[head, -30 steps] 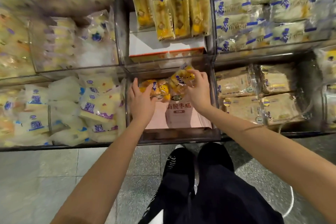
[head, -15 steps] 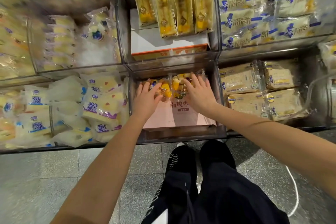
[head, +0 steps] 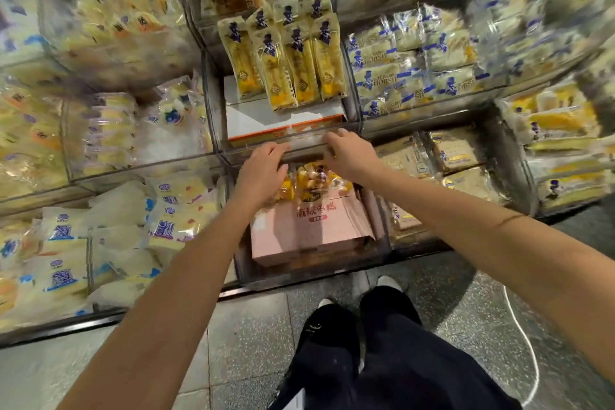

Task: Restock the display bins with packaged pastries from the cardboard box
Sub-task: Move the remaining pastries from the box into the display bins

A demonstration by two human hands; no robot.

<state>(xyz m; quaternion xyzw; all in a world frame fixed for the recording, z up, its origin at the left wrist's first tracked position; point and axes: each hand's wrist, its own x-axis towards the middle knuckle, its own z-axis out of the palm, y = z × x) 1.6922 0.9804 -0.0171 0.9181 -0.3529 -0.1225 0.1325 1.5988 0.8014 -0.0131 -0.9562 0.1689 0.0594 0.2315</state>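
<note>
A pink cardboard box (head: 309,230) lies in the lower middle display bin (head: 309,273). Small yellow packaged pastries (head: 312,180) are piled at the box's far end. Both my hands are above that pile, at the clear rim (head: 306,146) between this bin and the one above. My left hand (head: 263,173) curls its fingers over the rim's left part. My right hand (head: 349,153) lies over its right part with fingers bent across the edge. Neither hand holds a pastry.
Clear bins of wrapped pastries surround the middle one: long yellow packs (head: 286,56) above, white-and-blue packs (head: 409,63) upper right, pale bread slices (head: 442,156) right, white pouches (head: 119,236) left. My dark trousers and shoes (head: 366,343) stand on grey tiled floor (head: 246,343).
Both hands left the yellow pastries at the box's far end and rose to the clear rim above them. The view has swung upward and closer to the shelves.
</note>
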